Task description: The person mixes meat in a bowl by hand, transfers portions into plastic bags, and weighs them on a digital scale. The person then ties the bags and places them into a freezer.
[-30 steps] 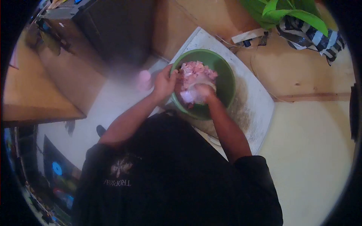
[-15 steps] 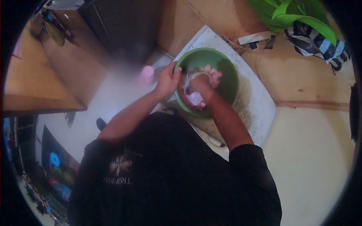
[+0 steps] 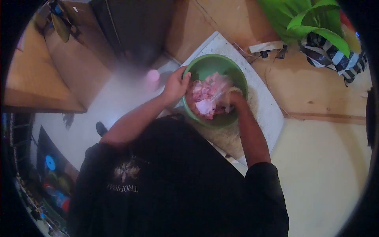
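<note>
Fingers clamped, the left hand (image 3: 175,86) likely steadies a round green plastic basin (image 3: 205,65) near the left edge of the stained white tabletop (image 3: 270,122); the right hand (image 3: 235,99) (finger state unclear) adjoins pink meaty chunks (image 3: 202,91).

Far right, green material (image 3: 302,19) touches a black-and-white striped bundle (image 3: 335,59); a pink object (image 3: 153,78) is at left, a dark cabinet (image 3: 136,27) far left, a round blue item (image 3: 50,162) near left

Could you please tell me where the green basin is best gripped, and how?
I would probably grip the green basin by its rim from the left, as the left hand does: the raised round edge there is clear of the right hand.
</note>
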`<action>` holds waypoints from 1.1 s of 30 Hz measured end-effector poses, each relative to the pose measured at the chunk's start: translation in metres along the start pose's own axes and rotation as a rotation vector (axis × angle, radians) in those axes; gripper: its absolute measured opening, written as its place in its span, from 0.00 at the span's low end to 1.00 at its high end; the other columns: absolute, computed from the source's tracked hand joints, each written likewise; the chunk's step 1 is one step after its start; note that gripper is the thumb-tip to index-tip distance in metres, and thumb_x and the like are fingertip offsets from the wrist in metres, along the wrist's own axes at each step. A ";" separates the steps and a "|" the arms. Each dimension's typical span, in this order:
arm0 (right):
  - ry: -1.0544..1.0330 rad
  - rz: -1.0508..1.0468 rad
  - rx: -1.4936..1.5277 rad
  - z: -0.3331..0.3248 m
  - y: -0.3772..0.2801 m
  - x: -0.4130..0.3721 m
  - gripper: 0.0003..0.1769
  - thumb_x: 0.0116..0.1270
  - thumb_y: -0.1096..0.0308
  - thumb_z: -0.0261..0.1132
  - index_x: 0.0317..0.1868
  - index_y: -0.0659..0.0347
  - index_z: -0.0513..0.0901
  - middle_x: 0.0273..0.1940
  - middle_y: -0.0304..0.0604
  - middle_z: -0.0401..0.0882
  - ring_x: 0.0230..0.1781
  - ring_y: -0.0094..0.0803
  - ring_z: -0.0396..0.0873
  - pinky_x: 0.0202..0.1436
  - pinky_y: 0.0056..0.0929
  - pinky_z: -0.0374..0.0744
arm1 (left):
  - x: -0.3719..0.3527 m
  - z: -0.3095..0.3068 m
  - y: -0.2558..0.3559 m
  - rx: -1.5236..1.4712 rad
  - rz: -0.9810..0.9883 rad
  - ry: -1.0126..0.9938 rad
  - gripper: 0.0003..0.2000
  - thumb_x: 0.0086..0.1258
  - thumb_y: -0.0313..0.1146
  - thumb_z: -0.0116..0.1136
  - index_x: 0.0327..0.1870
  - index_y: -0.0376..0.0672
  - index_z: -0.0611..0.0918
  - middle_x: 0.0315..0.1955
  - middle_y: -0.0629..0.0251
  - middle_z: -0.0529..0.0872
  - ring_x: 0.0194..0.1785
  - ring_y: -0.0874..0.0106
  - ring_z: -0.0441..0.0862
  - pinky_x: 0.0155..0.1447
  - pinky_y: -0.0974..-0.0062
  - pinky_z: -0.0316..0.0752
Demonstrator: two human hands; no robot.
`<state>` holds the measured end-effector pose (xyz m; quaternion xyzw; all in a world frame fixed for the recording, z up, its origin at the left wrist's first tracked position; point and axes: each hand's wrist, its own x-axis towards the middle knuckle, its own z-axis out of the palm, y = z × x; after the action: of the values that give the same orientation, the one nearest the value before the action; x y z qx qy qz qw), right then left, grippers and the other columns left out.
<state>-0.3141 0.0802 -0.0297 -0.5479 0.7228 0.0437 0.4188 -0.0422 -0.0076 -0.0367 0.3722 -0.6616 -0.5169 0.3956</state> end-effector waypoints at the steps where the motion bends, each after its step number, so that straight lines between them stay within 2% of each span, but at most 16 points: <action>1: -0.041 0.014 -0.109 0.016 0.004 0.000 0.22 0.56 0.60 0.64 0.51 0.60 0.78 0.47 0.50 0.80 0.43 0.43 0.80 0.46 0.40 0.79 | 0.001 0.002 -0.007 0.038 0.034 0.034 0.16 0.74 0.33 0.50 0.56 0.32 0.75 0.44 0.53 0.85 0.47 0.71 0.81 0.52 0.74 0.74; 4: -0.054 0.056 -0.267 0.062 0.012 0.003 0.21 0.57 0.62 0.64 0.51 0.60 0.78 0.45 0.49 0.80 0.43 0.42 0.80 0.46 0.40 0.79 | -0.003 -0.002 0.007 -0.015 -0.032 -0.022 0.17 0.74 0.34 0.50 0.57 0.32 0.75 0.45 0.53 0.84 0.48 0.71 0.81 0.52 0.74 0.74; 7: 0.045 0.092 -0.139 0.088 0.016 0.006 0.20 0.59 0.63 0.63 0.51 0.61 0.77 0.44 0.47 0.80 0.43 0.41 0.80 0.46 0.40 0.79 | -0.004 -0.003 0.016 0.042 -0.048 -0.001 0.17 0.74 0.34 0.51 0.57 0.32 0.75 0.45 0.53 0.85 0.47 0.70 0.81 0.52 0.74 0.74; 8: 0.092 0.097 -0.016 0.087 0.013 0.008 0.20 0.59 0.64 0.63 0.51 0.62 0.77 0.43 0.47 0.80 0.43 0.40 0.80 0.46 0.39 0.79 | -0.002 -0.002 0.015 0.040 -0.045 0.000 0.17 0.74 0.34 0.51 0.57 0.32 0.75 0.45 0.53 0.85 0.47 0.70 0.81 0.52 0.74 0.74; 9: 0.138 0.101 0.121 0.086 0.011 0.011 0.19 0.59 0.64 0.62 0.51 0.62 0.77 0.43 0.47 0.80 0.43 0.40 0.80 0.46 0.39 0.79 | -0.002 0.000 0.013 0.002 0.016 0.041 0.16 0.73 0.35 0.50 0.56 0.35 0.76 0.39 0.51 0.85 0.42 0.64 0.83 0.49 0.69 0.75; 10: 0.171 0.078 0.349 0.082 0.011 0.015 0.19 0.60 0.65 0.62 0.51 0.62 0.76 0.43 0.46 0.80 0.44 0.39 0.80 0.46 0.39 0.79 | -0.004 0.002 0.010 -0.037 0.077 0.080 0.15 0.72 0.36 0.50 0.54 0.38 0.77 0.34 0.49 0.85 0.37 0.58 0.84 0.45 0.64 0.77; 11: 0.199 0.034 0.591 0.076 0.005 0.016 0.19 0.60 0.65 0.62 0.51 0.62 0.76 0.42 0.46 0.79 0.44 0.39 0.80 0.46 0.39 0.79 | -0.005 0.000 0.016 -0.039 0.078 0.079 0.15 0.72 0.36 0.50 0.54 0.38 0.77 0.34 0.49 0.85 0.37 0.58 0.84 0.45 0.64 0.77; 13: 0.223 -0.104 1.002 0.060 -0.008 0.018 0.18 0.61 0.66 0.62 0.51 0.63 0.76 0.41 0.45 0.79 0.44 0.38 0.81 0.46 0.39 0.79 | -0.006 -0.006 0.033 -0.019 -0.082 -0.006 0.18 0.74 0.35 0.52 0.57 0.33 0.75 0.41 0.54 0.85 0.43 0.71 0.82 0.48 0.74 0.76; 17: 0.159 -0.308 1.276 0.035 -0.027 0.039 0.19 0.63 0.68 0.60 0.54 0.63 0.74 0.42 0.46 0.79 0.45 0.40 0.80 0.49 0.39 0.78 | -0.002 -0.002 0.011 -0.020 -0.046 -0.005 0.18 0.74 0.36 0.52 0.57 0.33 0.75 0.39 0.55 0.85 0.42 0.72 0.82 0.46 0.75 0.75; 20: 0.140 -0.267 0.931 0.028 -0.024 0.029 0.17 0.63 0.68 0.60 0.53 0.62 0.75 0.41 0.46 0.79 0.44 0.39 0.80 0.48 0.38 0.78 | -0.002 -0.003 0.010 -0.018 -0.025 0.001 0.17 0.74 0.36 0.52 0.57 0.33 0.75 0.38 0.57 0.85 0.40 0.73 0.81 0.45 0.75 0.75; 23: 0.070 -0.058 0.155 0.041 -0.002 0.006 0.16 0.64 0.68 0.60 0.51 0.62 0.75 0.41 0.45 0.79 0.43 0.37 0.80 0.47 0.38 0.79 | -0.002 -0.002 0.009 0.041 -0.014 0.019 0.17 0.74 0.36 0.52 0.56 0.33 0.75 0.37 0.57 0.85 0.38 0.74 0.81 0.44 0.76 0.75; 25: -0.026 0.022 -0.135 0.067 0.009 -0.004 0.15 0.64 0.68 0.60 0.50 0.62 0.76 0.41 0.45 0.79 0.42 0.36 0.79 0.46 0.37 0.79 | -0.001 -0.003 0.012 -0.004 -0.092 0.002 0.15 0.72 0.36 0.50 0.54 0.38 0.78 0.38 0.50 0.85 0.41 0.60 0.84 0.47 0.67 0.76; 28: -0.085 0.058 -0.228 0.104 0.006 -0.001 0.13 0.64 0.69 0.60 0.49 0.61 0.77 0.41 0.44 0.79 0.41 0.35 0.79 0.45 0.37 0.79 | -0.003 -0.001 0.015 -0.106 0.000 0.031 0.15 0.72 0.35 0.51 0.54 0.37 0.78 0.38 0.51 0.86 0.42 0.63 0.84 0.48 0.67 0.76; 30: -0.062 0.063 -0.177 0.117 -0.002 0.015 0.12 0.64 0.69 0.60 0.48 0.61 0.77 0.41 0.43 0.79 0.41 0.34 0.79 0.45 0.36 0.79 | -0.003 -0.001 0.014 -0.117 -0.025 0.018 0.15 0.72 0.35 0.51 0.54 0.37 0.78 0.38 0.52 0.86 0.42 0.64 0.84 0.48 0.68 0.76; 32: -0.026 0.084 -0.008 0.128 -0.007 0.033 0.11 0.65 0.69 0.60 0.47 0.61 0.78 0.41 0.43 0.79 0.40 0.33 0.79 0.44 0.36 0.79 | -0.003 -0.002 0.015 -0.128 -0.048 0.000 0.15 0.72 0.34 0.51 0.54 0.36 0.78 0.38 0.52 0.86 0.42 0.65 0.84 0.48 0.68 0.76; 33: 0.019 0.106 0.197 0.132 -0.009 0.039 0.10 0.65 0.69 0.60 0.46 0.61 0.78 0.41 0.43 0.79 0.40 0.33 0.79 0.44 0.36 0.79 | -0.005 -0.004 0.017 -0.099 -0.057 -0.009 0.15 0.73 0.33 0.51 0.56 0.35 0.76 0.38 0.56 0.85 0.41 0.70 0.82 0.47 0.72 0.76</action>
<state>-0.2351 0.1158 -0.1366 -0.4655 0.7555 -0.0106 0.4609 -0.0383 -0.0015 -0.0201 0.3685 -0.6263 -0.5617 0.3955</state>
